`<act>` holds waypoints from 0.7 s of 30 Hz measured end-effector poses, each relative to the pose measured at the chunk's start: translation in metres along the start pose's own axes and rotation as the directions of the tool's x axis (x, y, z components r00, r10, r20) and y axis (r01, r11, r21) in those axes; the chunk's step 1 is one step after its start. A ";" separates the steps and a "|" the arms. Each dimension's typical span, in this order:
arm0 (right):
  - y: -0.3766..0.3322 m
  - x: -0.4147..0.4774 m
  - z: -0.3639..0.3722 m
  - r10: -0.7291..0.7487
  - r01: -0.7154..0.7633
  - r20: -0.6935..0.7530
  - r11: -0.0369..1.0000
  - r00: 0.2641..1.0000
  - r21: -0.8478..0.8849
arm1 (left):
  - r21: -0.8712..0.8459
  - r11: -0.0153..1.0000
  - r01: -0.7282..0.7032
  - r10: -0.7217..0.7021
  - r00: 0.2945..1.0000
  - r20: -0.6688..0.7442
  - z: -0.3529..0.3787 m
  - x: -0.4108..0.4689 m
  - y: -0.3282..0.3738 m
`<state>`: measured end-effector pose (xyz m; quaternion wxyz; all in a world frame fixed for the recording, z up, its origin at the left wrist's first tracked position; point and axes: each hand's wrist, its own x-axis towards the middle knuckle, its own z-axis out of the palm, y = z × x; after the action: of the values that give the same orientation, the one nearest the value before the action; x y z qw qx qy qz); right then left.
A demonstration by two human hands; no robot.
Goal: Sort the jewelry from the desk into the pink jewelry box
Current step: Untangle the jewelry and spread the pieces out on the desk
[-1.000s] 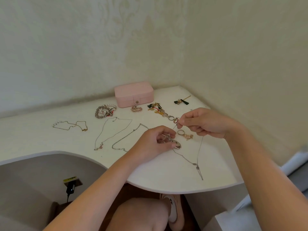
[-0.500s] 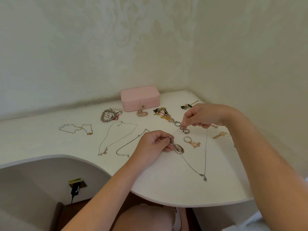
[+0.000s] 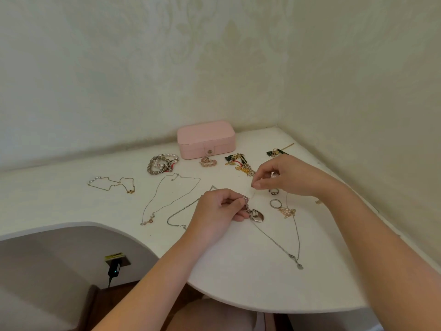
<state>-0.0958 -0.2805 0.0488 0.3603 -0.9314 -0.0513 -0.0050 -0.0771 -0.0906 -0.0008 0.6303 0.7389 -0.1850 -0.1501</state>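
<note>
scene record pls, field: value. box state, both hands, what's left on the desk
box: pink jewelry box, lid shut, at back of white desk
left hand: pinching chain by silver oval pendant
right hand: pinched on something small, cannot tell what
loose: beaded bracelets, thin chain necklaces, silver ring
sorted: nothing visibly in box

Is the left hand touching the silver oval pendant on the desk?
Touching. The head view shows the left hand with fingertips pinching the chain link directly atop the silver oval pendant, no gap visible between them.
</note>
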 end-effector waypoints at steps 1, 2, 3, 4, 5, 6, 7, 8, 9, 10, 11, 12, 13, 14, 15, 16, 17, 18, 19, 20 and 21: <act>0.000 0.000 0.001 -0.007 0.007 0.009 1.000 1.000 0.005 | 0.005 1.000 -0.001 0.001 1.000 -0.002 0.000 -0.001 0.001; -0.001 0.000 0.003 -0.013 0.013 0.019 1.000 1.000 0.028 | 0.009 1.000 -0.001 0.001 1.000 -0.003 0.000 -0.001 0.002; -0.002 0.000 0.004 -0.018 0.016 0.027 0.998 0.999 0.059 | 0.011 1.000 -0.002 0.002 1.000 -0.003 0.000 -0.002 0.003; -0.004 -0.001 0.006 -0.025 0.023 0.032 0.996 0.999 0.085 | 0.013 1.000 -0.004 0.004 1.000 -0.003 0.000 -0.002 0.003; -0.006 -0.002 0.008 -0.039 0.035 0.036 0.995 0.999 0.099 | 0.016 1.000 -0.006 0.006 1.000 -0.003 0.000 -0.002 0.003; -0.009 -0.002 0.010 -0.051 0.047 0.040 0.994 0.998 0.101 | 0.020 1.000 -0.006 0.006 1.000 -0.005 -0.001 -0.002 0.003; -0.011 -0.002 0.012 -0.061 0.056 0.044 0.994 0.997 0.094 | 0.025 1.000 -0.005 0.005 1.000 -0.007 -0.001 -0.002 0.003; -0.013 -0.002 0.014 -0.068 0.064 0.043 0.995 0.997 0.082 | 0.027 1.000 -0.005 0.005 1.000 -0.009 -0.001 -0.002 0.003; -0.015 -0.002 0.016 -0.074 0.072 0.038 0.995 0.997 0.066 | 0.026 1.000 -0.005 0.005 1.000 -0.011 -0.002 -0.002 0.003; -0.016 -0.002 0.018 -0.080 0.079 0.025 0.996 0.996 0.050 | 0.019 1.000 -0.004 0.005 1.000 -0.012 -0.002 -0.002 0.003; -0.016 -0.001 0.019 -0.086 0.086 0.011 0.996 0.996 0.037 | 0.011 1.000 -0.003 0.003 1.000 -0.014 -0.003 -0.002 0.003; -0.017 -0.001 0.020 -0.093 0.093 -0.004 0.995 0.996 0.028 | 0.002 1.000 -0.001 0.001 1.000 -0.015 -0.003 -0.002 0.003; -0.017 -0.001 0.021 -0.101 0.101 -0.017 0.995 0.995 0.023 | -0.005 1.000 -0.001 0.001 1.000 -0.016 -0.004 -0.002 0.003; -0.017 -0.001 0.022 -0.108 0.109 -0.028 0.994 0.994 0.017 | -0.009 1.000 0.000 0.000 1.000 -0.019 -0.004 -0.002 0.003; -0.016 0.000 0.022 -0.114 0.114 -0.037 0.993 0.993 0.008 | -0.011 1.000 0.001 -0.001 1.000 -0.025 -0.004 -0.001 0.003; -0.016 0.000 0.023 -0.117 0.117 -0.045 0.993 0.992 -0.005 | -0.009 1.000 0.001 -0.001 1.000 -0.031 -0.005 -0.001 0.002; -0.017 0.000 0.024 -0.119 0.118 -0.052 0.993 0.992 -0.023 | -0.006 1.000 0.002 -0.002 0.999 -0.037 -0.005 -0.001 0.002; -0.017 0.000 0.025 -0.122 0.120 -0.057 0.992 0.991 -0.042 | -0.006 1.000 0.003 -0.003 0.999 -0.042 -0.005 0.000 0.001; -0.018 0.000 0.026 -0.127 0.124 -0.062 0.990 0.990 -0.064 | -0.007 1.000 0.005 -0.005 0.999 -0.047 -0.005 0.001 0.001; -0.018 0.000 0.026 -0.135 0.129 -0.067 0.988 0.989 -0.085 | -0.009 1.000 0.007 -0.007 0.999 -0.050 -0.005 0.002 0.000; -0.019 0.001 0.027 -0.141 0.133 -0.075 0.986 0.987 -0.105 | -0.009 1.000 0.008 -0.009 0.999 -0.050 -0.005 0.002 0.000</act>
<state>-0.0975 -0.2481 0.0413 0.3141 -0.9414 -0.1001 -0.0709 -0.0726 -0.0869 0.0001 0.6371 0.7406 -0.1654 -0.1351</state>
